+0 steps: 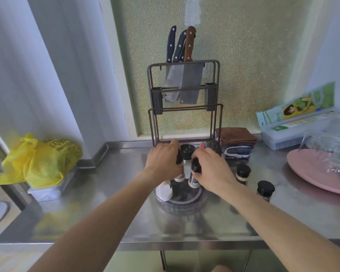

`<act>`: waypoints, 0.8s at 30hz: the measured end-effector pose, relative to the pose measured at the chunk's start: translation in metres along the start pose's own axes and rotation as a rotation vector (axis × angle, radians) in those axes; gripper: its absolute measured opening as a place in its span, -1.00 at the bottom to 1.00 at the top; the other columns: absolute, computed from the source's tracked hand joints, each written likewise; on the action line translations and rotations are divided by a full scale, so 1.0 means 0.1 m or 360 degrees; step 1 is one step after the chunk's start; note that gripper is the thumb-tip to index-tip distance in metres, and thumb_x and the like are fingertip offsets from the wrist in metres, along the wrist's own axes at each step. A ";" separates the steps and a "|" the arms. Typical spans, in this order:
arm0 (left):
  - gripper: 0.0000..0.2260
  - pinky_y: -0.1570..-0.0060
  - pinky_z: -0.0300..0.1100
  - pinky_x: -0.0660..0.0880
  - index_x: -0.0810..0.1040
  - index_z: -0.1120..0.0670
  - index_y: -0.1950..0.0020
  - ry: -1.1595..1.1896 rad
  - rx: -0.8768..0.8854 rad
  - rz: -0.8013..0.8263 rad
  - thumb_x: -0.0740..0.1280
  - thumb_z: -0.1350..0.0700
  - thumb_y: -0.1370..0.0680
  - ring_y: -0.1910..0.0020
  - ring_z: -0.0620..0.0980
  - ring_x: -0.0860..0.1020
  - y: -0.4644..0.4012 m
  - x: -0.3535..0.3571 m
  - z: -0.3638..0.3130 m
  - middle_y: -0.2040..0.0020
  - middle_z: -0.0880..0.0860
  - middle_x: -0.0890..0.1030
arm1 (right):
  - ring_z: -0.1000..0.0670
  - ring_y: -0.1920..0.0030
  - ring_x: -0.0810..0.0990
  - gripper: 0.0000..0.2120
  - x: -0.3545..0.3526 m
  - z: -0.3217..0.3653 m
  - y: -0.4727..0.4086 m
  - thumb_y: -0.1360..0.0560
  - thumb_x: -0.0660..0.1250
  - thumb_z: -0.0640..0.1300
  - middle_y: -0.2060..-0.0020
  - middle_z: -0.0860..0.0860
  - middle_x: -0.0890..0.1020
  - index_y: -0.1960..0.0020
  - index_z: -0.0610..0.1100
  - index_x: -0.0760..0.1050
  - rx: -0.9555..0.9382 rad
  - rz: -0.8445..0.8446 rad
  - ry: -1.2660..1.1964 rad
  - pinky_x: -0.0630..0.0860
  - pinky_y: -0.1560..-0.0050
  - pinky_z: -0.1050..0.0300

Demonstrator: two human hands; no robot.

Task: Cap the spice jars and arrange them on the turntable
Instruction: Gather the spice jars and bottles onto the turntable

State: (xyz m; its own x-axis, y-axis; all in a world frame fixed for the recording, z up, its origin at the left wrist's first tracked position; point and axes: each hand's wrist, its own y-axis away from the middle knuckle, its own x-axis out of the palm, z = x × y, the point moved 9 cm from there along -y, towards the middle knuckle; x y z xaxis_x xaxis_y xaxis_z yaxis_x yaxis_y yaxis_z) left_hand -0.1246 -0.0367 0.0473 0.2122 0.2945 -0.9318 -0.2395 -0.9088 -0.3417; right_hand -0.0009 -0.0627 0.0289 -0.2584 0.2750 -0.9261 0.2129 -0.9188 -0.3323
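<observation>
A clear round turntable (182, 207) sits mid-counter. On it stand a white bottle (164, 190), a tall black-topped grinder (187, 154) at the back, and two black-capped jars. My left hand (163, 161) wraps around the left jar (179, 176), mostly hiding it. My right hand (212, 171) grips the black cap of the right jar (193, 179), which stands on the turntable. Two more black-capped spice jars (243, 173) (265, 190) stand on the counter to the right of the turntable.
A metal knife rack (185, 85) with several knives stands right behind the turntable. Folded cloths (236, 142) lie back right, a pink plate (314, 173) and boxes (294, 114) at far right. A yellow bag (39, 160) rests on a tray at left.
</observation>
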 end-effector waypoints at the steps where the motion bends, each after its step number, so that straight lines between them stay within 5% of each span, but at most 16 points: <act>1: -0.66 0.14 -0.07 0.38 0.43 0.08 -0.18 -0.0029 0.0000 0.0010 0.38 0.01 -0.47 -0.01 0.17 0.59 -0.02 0.07 0.01 0.05 0.07 0.65 | -0.15 -0.10 0.66 -0.55 0.05 0.03 -0.04 -0.49 0.50 -0.04 -0.31 -0.09 0.51 -0.32 -0.06 0.45 -0.0031 0.0005 0.0030 0.60 -0.04 -0.05; 7: -0.55 -0.26 -0.01 0.39 0.51 0.03 -0.27 -0.0311 0.0037 0.0079 0.44 -0.01 -0.41 -0.27 0.14 0.47 -0.08 0.36 0.09 -0.18 0.05 0.61 | -0.12 -0.04 0.67 -0.61 0.19 0.22 -0.21 -0.53 0.44 0.01 -0.12 -0.01 0.60 -0.28 -0.07 0.45 -0.0261 -0.0016 0.0318 0.57 0.14 0.00; 14: -0.61 -0.23 -0.02 0.36 0.55 -0.01 -0.23 -0.0375 -0.0011 0.0006 0.42 -0.02 -0.42 -0.28 0.13 0.43 -0.11 0.50 0.17 -0.23 0.05 0.55 | -0.15 0.04 0.69 -0.62 0.40 0.25 -0.34 -0.57 0.40 -0.10 -0.11 -0.05 0.58 -0.33 -0.13 0.43 -0.0358 0.0021 0.0444 0.38 0.26 0.04; 24: -0.56 -0.23 -0.05 0.36 0.48 -0.01 -0.28 -0.0312 -0.0005 -0.0029 0.40 -0.01 -0.41 -0.28 0.12 0.43 0.01 0.42 0.12 -0.24 0.03 0.55 | -0.14 0.25 0.66 -0.56 0.44 0.13 -0.27 -0.49 0.46 -0.17 -0.18 -0.06 0.45 -0.34 -0.10 0.44 -0.0275 -0.0055 0.0337 0.47 0.37 0.04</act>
State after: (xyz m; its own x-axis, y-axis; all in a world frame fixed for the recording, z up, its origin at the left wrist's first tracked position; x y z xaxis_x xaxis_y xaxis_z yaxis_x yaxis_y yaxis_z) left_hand -0.1270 -0.0218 0.0061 0.0280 0.3623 -0.9316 -0.2342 -0.9037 -0.3585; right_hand -0.0307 -0.0295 -0.0003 -0.0692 0.3754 -0.9243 0.3695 -0.8510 -0.3733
